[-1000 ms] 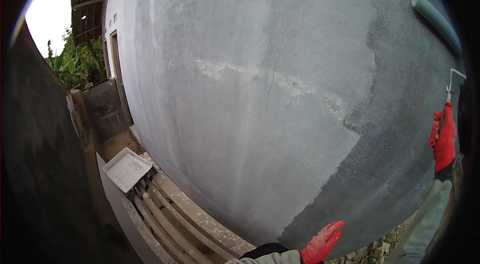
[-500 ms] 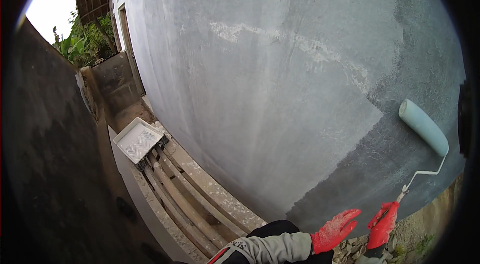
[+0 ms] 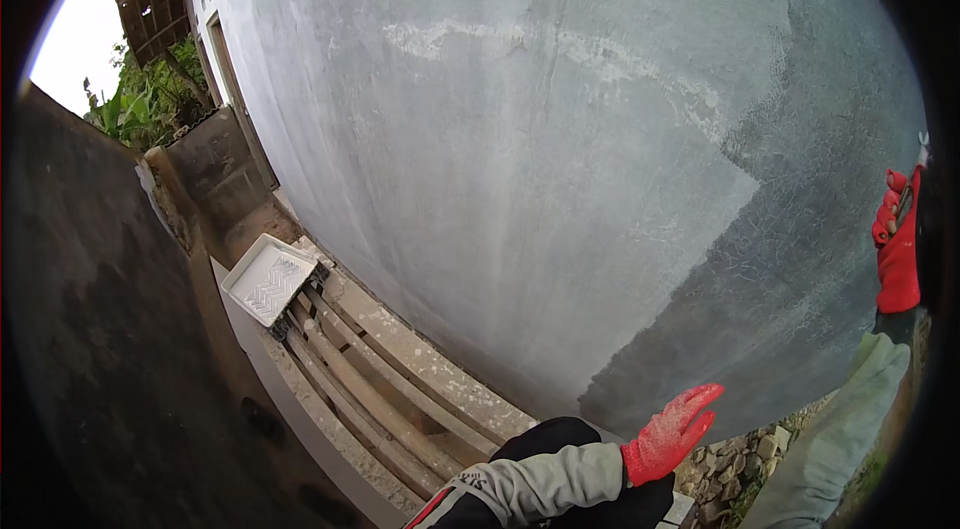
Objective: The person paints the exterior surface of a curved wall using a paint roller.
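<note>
At the far right edge my right hand [image 3: 897,254], in a red glove, is closed round the handle of a paint roller [image 3: 923,149]. Only the handle and the start of its frame show; the roller's sleeve is out of view. My left hand [image 3: 668,434], also red-gloved, hangs low in front of the wall with its fingers stretched out and nothing in it. The grey wall [image 3: 480,199] curves across the view. Its left and middle part is light, while a darker, rougher area lies to the right.
A white paint tray [image 3: 268,279] with a ridged bottom stands on a platform of long poles and planks [image 3: 400,339] along the wall's foot. A dark low wall [image 3: 100,329] runs on the left. Loose stones [image 3: 725,479] lie below right.
My right hand has moved up and right with the paint roller, whose sleeve has left the view. My left hand has stayed much the same. The view has shifted slightly.
</note>
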Tool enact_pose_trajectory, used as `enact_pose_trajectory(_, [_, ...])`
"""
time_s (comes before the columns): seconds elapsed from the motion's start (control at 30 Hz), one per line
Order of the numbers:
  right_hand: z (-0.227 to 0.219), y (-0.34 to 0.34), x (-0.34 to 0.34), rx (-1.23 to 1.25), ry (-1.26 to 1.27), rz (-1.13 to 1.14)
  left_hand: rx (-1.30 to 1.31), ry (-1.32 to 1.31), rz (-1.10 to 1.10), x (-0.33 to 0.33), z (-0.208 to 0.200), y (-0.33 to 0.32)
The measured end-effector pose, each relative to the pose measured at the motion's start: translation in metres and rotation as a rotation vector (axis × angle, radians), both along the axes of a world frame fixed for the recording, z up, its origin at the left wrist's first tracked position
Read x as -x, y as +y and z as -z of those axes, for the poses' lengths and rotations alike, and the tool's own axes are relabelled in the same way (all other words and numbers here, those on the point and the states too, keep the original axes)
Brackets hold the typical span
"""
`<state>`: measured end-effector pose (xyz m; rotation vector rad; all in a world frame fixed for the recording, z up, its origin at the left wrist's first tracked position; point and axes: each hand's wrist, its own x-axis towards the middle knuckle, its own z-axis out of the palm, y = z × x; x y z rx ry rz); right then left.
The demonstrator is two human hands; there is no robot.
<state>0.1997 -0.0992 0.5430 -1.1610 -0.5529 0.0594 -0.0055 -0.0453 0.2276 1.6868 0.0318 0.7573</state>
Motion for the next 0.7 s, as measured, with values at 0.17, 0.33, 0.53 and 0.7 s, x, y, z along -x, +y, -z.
enact_pose_trajectory(0.17, [0.182, 0.014, 0.027, -0.039, 0.173, 0.025, 0.017, -0.036, -0.064, 0.012, -0.005, 0.005])
enact_pose_trajectory(0.33, [0.373, 0.006, 0.068, -0.011, 0.275, 0.126, 0.168, -0.106, -0.056, 0.014, -0.010, 0.005])
enact_pose_trajectory(0.53, [0.292, 0.038, 0.098, -0.098, 0.418, -0.042, 0.092, -0.153, -0.162, 0.017, -0.004, 0.017])
enact_pose_trajectory(0.7, [0.111, 0.067, 0.058, -0.414, 0.280, -0.042, 0.058, -0.107, -0.223, 0.019, 0.000, 0.034])
